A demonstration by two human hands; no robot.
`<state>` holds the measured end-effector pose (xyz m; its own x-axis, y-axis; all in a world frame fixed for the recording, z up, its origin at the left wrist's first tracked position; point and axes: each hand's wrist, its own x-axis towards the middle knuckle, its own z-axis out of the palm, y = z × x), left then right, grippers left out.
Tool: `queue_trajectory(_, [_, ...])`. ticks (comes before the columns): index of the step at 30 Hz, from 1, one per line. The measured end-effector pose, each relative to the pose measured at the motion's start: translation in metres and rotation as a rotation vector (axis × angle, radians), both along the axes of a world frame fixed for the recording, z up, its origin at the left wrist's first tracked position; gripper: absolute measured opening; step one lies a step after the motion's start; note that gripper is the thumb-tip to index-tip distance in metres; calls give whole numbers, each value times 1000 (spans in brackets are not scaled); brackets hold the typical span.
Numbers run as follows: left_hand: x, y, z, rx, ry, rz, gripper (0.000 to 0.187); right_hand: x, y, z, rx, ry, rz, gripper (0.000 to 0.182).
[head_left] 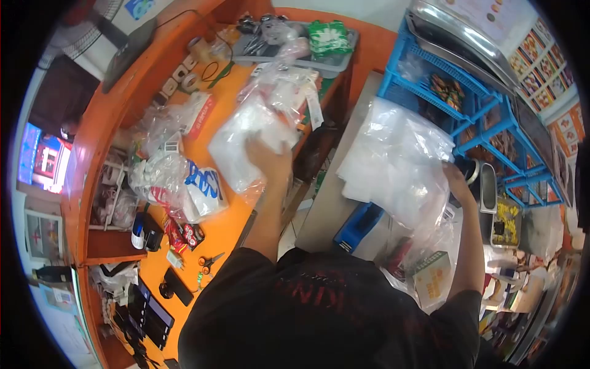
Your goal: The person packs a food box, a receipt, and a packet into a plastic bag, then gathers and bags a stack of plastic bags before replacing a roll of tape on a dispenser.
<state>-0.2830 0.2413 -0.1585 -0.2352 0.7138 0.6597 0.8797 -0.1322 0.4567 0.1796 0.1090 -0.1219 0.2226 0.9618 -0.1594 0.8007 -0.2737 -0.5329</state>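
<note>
Over the orange counter, my left hand (268, 157) reaches onto a stack of white plastic bags (236, 141); it is smeared by motion, so its fingers are unclear. At the right, my right hand (456, 181) is at the edge of a large bundle of clear plastic bags (396, 154) on the grey counter. Its fingers are partly hidden by the plastic, and what they grip cannot be made out. A blue stapler-like tool (359, 226) lies just below this bundle. Crumpled clear packaging (279, 89) touches the far end of the white stack.
On the orange counter (178, 234) are wrapped packs (169, 178), orange-handled scissors (211, 262) and a tablet (150, 317). A grey tray (344, 61) of bags stands at the back. Blue shelving (458, 117) and metal containers (487, 187) line the right. A gap separates the counters.
</note>
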Motion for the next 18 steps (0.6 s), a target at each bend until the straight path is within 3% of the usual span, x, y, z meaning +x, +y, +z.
queue_trajectory(2, [-58, 20, -34, -329, 10, 574, 91, -9, -4, 13, 127, 133, -49, 36])
queue_trajectory(4, [-113, 43, -59, -658, -232, 690, 112, -23, 0, 25, 178, 298, -62, 30])
queue_trajectory(5, [-119, 47, -51, -658, -231, 681, 112, -40, 1, 39, 181, 296, -70, 30])
queue_trajectory(7, [-118, 51, -30, -926, -343, 653, 116, -88, -2, 72, 158, 354, 81, 26])
queue_trajectory(8, [-116, 60, -43, -805, -193, 804, 101, -106, -5, 80, 193, 381, 142, 25])
queue_trajectory(9, [-138, 66, -66, -809, -189, 789, 101, -123, -8, 87, 228, 410, 208, 25])
queue_trajectory(11, [-197, 77, -104, -665, -951, -148, 67, -158, -21, 112, 298, 351, 264, 26])
queue_trajectory(12, [-191, 59, -90, -636, -1340, -265, 56, -170, -27, 122, 368, 294, 333, 26])
queue_trajectory(13, [-178, 45, -56, -643, -1332, -281, 56, -176, -32, 130, 376, 292, 316, 26])
queue_trajectory(15, [-147, 15, 21, -620, -1562, -264, 47, -182, -51, 138, 337, 374, 310, 27])
queue_trajectory(17, [-134, 4, 39, -552, -1526, -283, 43, -178, -71, 142, 357, 373, 235, 26])
queue_trajectory(18, [-156, 23, 10, -552, -1489, -315, 44, -174, -82, 141, 384, 364, 163, 25])
